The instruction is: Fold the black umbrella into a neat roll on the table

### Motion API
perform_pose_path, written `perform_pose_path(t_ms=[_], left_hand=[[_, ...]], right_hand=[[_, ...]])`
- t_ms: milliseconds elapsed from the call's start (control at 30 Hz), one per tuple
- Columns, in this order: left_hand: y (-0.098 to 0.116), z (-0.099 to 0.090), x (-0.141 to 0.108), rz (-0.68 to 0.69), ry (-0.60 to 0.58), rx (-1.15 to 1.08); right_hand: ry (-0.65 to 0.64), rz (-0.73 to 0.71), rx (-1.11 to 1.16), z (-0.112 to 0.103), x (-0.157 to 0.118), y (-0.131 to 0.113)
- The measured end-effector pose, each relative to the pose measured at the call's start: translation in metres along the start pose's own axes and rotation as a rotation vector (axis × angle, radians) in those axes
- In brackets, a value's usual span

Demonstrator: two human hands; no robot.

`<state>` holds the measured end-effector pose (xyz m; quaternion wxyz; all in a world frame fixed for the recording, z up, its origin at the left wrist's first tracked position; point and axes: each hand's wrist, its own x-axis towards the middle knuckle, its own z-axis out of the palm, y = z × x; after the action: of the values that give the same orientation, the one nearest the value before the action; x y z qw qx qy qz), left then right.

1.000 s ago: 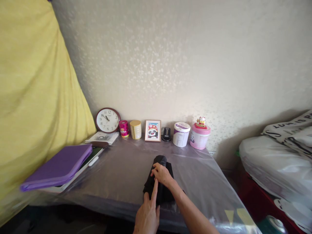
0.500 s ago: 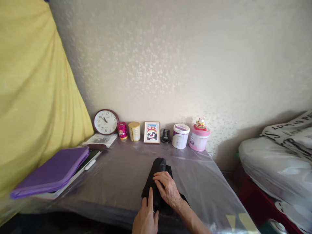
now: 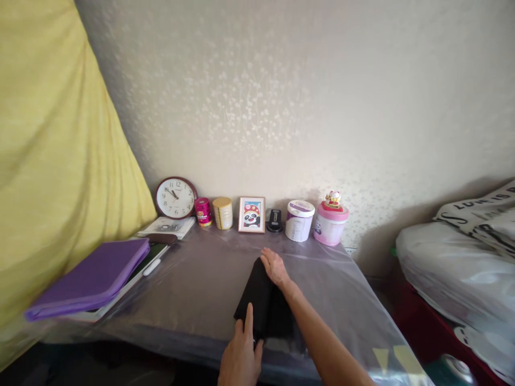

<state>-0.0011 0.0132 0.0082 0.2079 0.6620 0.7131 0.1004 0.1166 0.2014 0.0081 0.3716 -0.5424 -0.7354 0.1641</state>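
Observation:
A folded black cloth (image 3: 259, 303) lies flat in the middle of the plastic-covered table (image 3: 333, 300), its long side running away from me. My right hand (image 3: 274, 267) rests palm down at the cloth's far end, fingers extended and touching the plastic beyond it. My left hand (image 3: 241, 351) is at the near end, with its index finger lying on the black cloth. Its thumb sits at the cloth's near edge, and no firm grip shows.
Along the wall stand a round wall clock (image 3: 176, 198), a pink tin (image 3: 203, 212), a gold tin (image 3: 222, 213), a framed panda picture (image 3: 251, 214) and white-and-pink tubs (image 3: 330, 224). A purple zip folder (image 3: 88, 281) lies left, beside yellow fabric (image 3: 52, 134). White bags (image 3: 450, 268) sit right.
My right hand has slid from the top of the black cloth to its far end. The cloth's far part now lies flatter. My left hand has stayed at the near end.

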Motion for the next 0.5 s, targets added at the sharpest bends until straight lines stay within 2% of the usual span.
perform_pose_path(t_ms=[100, 233, 333, 500], left_hand=[[0.002, -0.003, -0.004, 0.003, 0.015, 0.011], [0.002, -0.005, -0.004, 0.000, -0.012, 0.030], [0.003, -0.005, -0.005, 0.009, -0.010, 0.053], [0.011, 0.004, -0.019, 0.027, -0.029, 0.105]], right_hand=[[0.098, 0.163, 0.002, -0.012, -0.003, 0.013], [0.078, 0.283, -0.003, -0.021, -0.023, 0.019], [0.037, 0.295, -0.009, -0.016, -0.037, 0.010], [0.037, 0.298, -0.066, 0.004, -0.057, -0.018]])
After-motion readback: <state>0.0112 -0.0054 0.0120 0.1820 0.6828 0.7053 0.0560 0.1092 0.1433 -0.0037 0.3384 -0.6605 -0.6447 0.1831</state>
